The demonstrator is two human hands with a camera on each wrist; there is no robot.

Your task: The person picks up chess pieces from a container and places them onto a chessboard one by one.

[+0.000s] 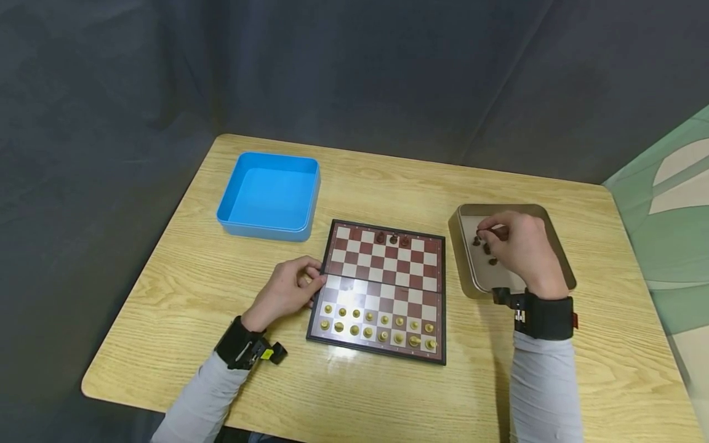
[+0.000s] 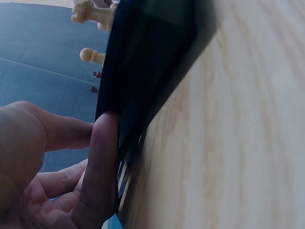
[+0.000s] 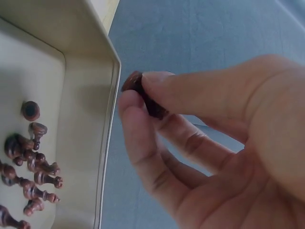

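Note:
My left hand [image 1: 285,286] grips the left edge of a folding chessboard [image 1: 360,288] near its middle hinge, thumb and a finger at the rim. Between the thumb and fingertips of my right hand [image 1: 526,249] is a dark brown chess piece [image 3: 153,106], partly covered by the fingers. That hand is over a metal tin [image 1: 464,271]. More brown chess pieces [image 3: 43,167] lie scattered inside the tin. On the board, two rows of gold pieces [image 1: 368,332] stand along the near side, and three dark pieces [image 1: 394,239] stand on the far row.
A blue square box [image 1: 268,234] sits at the back left of the wooden table [image 1: 388,175]. Dark cloth [image 1: 354,74] hangs behind the table. A green and beige patterned surface [image 1: 678,166] stands at the right edge.

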